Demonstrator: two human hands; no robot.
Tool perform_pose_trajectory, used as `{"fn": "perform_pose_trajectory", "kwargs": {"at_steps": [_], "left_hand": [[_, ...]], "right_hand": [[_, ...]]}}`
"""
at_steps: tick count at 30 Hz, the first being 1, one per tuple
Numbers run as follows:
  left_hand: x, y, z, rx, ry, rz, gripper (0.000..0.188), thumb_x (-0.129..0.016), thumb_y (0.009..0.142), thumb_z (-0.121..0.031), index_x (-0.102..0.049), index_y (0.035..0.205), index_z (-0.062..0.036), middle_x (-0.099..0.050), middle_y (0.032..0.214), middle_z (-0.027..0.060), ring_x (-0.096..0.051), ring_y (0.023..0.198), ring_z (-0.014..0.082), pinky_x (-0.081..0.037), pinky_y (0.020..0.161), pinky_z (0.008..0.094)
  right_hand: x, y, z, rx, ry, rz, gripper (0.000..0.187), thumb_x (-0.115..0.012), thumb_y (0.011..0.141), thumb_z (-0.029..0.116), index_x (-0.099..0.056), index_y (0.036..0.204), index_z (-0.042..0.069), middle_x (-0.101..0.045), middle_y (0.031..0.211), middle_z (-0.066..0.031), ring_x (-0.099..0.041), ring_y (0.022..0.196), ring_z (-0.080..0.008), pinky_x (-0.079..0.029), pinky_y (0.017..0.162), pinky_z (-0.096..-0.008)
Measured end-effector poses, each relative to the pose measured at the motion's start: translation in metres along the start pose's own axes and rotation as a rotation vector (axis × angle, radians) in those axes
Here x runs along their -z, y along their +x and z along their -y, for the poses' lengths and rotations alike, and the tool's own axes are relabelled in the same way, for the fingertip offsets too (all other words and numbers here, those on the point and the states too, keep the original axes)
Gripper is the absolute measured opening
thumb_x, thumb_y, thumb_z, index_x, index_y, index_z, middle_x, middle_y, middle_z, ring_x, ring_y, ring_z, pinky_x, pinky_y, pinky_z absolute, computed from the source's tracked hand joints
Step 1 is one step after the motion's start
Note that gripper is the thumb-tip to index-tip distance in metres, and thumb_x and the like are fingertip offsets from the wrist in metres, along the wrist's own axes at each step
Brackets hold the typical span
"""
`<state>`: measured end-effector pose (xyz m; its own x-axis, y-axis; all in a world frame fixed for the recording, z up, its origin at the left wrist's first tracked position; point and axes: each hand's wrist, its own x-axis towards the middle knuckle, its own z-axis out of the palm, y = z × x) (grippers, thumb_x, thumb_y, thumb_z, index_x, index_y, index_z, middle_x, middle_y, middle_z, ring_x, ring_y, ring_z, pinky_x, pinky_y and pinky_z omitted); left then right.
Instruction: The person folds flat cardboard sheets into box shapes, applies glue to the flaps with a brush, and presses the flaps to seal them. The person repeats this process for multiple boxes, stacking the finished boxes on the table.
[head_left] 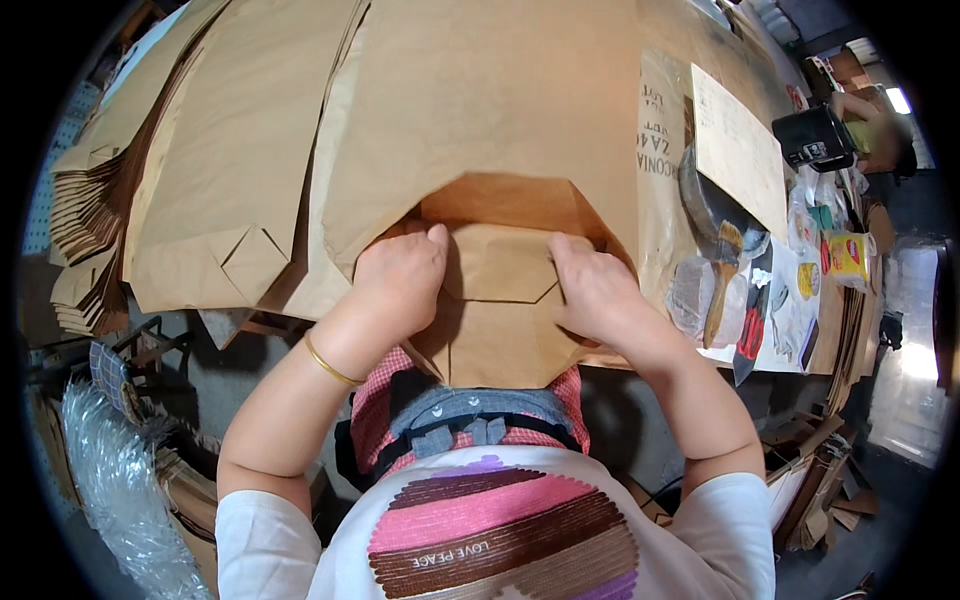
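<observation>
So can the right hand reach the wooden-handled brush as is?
Probably yes: the wooden-handled brush lies uncovered to the right of the right hand, which would first have to leave the brown paper bag.

A table (735,45) carries a large paper bag (490,110). Next to the bag on its left lies a pile of flat bags (230,150); farther left of it, a fanned stack (85,215). To the bag's right are a pale board (735,150) over a dark bowl (689,190), a brush (721,285), a red-handled tool (751,332), a white sheet (776,345) and a yellow tub (850,258).
</observation>
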<state>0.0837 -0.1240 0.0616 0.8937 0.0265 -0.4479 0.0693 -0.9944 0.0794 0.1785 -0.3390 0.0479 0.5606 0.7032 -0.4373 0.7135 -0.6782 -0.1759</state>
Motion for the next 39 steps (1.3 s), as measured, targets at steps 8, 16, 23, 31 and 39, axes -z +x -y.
{"fn": "perform_pose_trajectory", "kwargs": {"at_steps": [8,16,23,31,39], "left_hand": [[0.014,-0.002,0.042,-0.005,-0.357,-0.228,0.046,-0.062,0.071,-0.005,-0.061,0.118,-0.004,-0.066,0.105,0.0191,-0.063,0.1,0.0339,-0.052,0.085,0.0423],[0.017,0.017,0.055,0.009,-0.93,-0.033,0.04,-0.057,0.067,0.005,-0.066,0.106,0.0064,-0.067,0.102,0.0134,-0.064,0.094,0.02,-0.05,0.086,0.0294],[0.041,0.01,0.068,-0.259,-0.576,0.19,0.067,-0.072,0.056,-0.008,-0.058,0.121,0.0005,-0.058,0.117,0.0189,-0.057,0.108,0.0323,-0.047,0.091,0.0354],[0.033,0.018,0.065,-0.211,-0.551,0.109,0.061,-0.069,0.055,-0.004,-0.061,0.116,-0.0033,-0.056,0.117,0.0164,-0.052,0.111,0.0331,-0.043,0.098,0.0359],[0.033,0.021,0.064,-0.258,-0.468,0.104,0.066,-0.069,0.053,-0.004,-0.06,0.118,-0.0034,-0.057,0.114,0.0167,-0.053,0.11,0.0334,-0.045,0.096,0.036]], "right_hand": [[0.0,-0.001,-0.033,0.017,-0.097,-0.275,0.041,-0.063,0.072,0.011,-0.059,0.112,0.003,-0.064,0.103,-0.0211,-0.061,0.102,-0.0362,-0.05,0.086,-0.0418],[0.03,-0.016,-0.012,0.497,0.287,0.007,0.017,-0.061,0.071,0.007,-0.063,0.087,0.001,-0.061,0.084,-0.016,-0.061,0.084,-0.0349,-0.049,0.075,-0.042],[0.025,0.009,-0.03,0.298,0.389,-0.204,0.018,-0.066,0.072,0.013,-0.059,0.082,0.0,-0.06,0.076,-0.0152,-0.061,0.07,-0.0317,-0.049,0.064,-0.0397],[0.014,-0.015,0.014,0.431,0.071,-0.096,0.032,-0.066,0.063,0.01,-0.059,0.092,0.0,-0.06,0.09,-0.0145,-0.06,0.085,-0.0321,-0.05,0.07,-0.0434],[-0.004,-0.022,0.022,0.369,-0.049,-0.063,0.017,-0.063,0.068,0.012,-0.062,0.082,0.002,-0.061,0.083,-0.0139,-0.062,0.078,-0.0327,-0.052,0.066,-0.0433]]}}
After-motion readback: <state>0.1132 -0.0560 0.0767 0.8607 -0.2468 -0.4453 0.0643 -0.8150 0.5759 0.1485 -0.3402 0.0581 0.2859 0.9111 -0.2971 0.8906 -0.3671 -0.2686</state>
